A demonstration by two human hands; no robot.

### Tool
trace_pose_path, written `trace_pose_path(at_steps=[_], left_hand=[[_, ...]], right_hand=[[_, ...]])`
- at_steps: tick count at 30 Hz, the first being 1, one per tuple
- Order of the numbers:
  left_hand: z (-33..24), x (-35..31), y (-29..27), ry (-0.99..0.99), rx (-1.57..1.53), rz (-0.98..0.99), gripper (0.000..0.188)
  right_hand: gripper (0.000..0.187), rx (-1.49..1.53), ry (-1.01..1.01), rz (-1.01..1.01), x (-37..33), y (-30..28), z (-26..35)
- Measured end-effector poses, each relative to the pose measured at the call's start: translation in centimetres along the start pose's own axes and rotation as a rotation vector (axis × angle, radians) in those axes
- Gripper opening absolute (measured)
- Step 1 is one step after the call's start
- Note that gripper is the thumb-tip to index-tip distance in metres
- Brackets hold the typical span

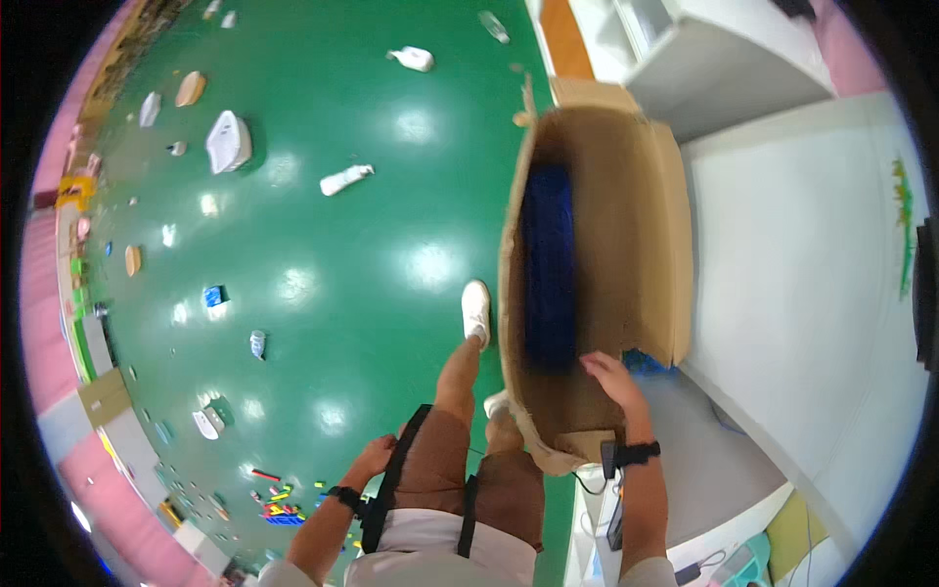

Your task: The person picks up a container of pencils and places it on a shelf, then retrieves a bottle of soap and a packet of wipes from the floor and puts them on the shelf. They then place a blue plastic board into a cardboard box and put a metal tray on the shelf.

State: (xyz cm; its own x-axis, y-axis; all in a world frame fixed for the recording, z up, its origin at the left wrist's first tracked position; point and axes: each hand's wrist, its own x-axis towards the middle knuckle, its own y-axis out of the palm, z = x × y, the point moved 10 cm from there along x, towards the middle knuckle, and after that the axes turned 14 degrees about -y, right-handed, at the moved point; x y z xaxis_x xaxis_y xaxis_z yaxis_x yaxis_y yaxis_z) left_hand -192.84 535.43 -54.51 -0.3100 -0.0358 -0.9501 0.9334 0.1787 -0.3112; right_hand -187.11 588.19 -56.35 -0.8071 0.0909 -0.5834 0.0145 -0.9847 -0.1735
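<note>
To my right stands a large open cardboard box (626,245), long and deep, with worn flaps. Inside it, along the left wall, lies a dark blue oblong thing (550,264); its kind is unclear. My right hand (611,379) reaches over the box's near end with fingers stretched out and nothing in them. Whether it touches the box wall is hard to tell. Beside my left thigh hangs my left hand (375,456), next to a black strap (399,470); its fingers are partly hidden and blurred.
Scattered on the green floor (391,245) are white bottles (346,180), a white basin (228,143), a small blue box (214,295) and colourful toy blocks (284,509). White furniture (782,293) flanks the cardboard box on the right. A blue crinkled thing (646,364) lies by the box's right corner.
</note>
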Motion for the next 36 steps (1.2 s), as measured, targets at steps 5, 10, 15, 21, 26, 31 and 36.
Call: trace_pose_path(at_steps=[5, 10, 15, 21, 26, 31, 36], left_hand=[[-1.1, -3.4, 0.5, 0.030, -0.145, -0.088, 0.033], [2.2, -6.3, 3.7, 0.048, -0.477, -0.058, 0.029], [11.6, -10.3, 6.4, 0.058, -0.429, -0.335, 0.027], [26.7, -13.7, 9.7, -0.154, -0.760, -0.276, 0.027], [37.2, -16.6, 11.3, -0.227, -1.004, -0.353, 0.027], [47.3, -17.1, 15.2, -0.319, -1.171, -0.400, 0.024], [54.2, -19.0, 14.2, -0.351, -1.320, -0.399, 0.023]], right_hand=[[0.026, -0.011, -0.148, 0.004, -5.8, 1.4, 11.1], [0.025, -0.202, -0.322, -0.014, -11.2, 5.1, 18.6], [0.020, -0.234, -0.476, 0.086, -14.7, 12.4, 22.6], [0.015, -0.477, -0.598, 0.395, -17.3, 24.5, 28.2], [0.013, -0.552, -0.635, 0.585, -15.7, 35.5, 27.6], [0.014, -0.713, -0.555, 0.736, -14.0, 47.7, 28.7], [0.016, -0.797, -0.597, 0.835, -12.2, 59.8, 35.5]])
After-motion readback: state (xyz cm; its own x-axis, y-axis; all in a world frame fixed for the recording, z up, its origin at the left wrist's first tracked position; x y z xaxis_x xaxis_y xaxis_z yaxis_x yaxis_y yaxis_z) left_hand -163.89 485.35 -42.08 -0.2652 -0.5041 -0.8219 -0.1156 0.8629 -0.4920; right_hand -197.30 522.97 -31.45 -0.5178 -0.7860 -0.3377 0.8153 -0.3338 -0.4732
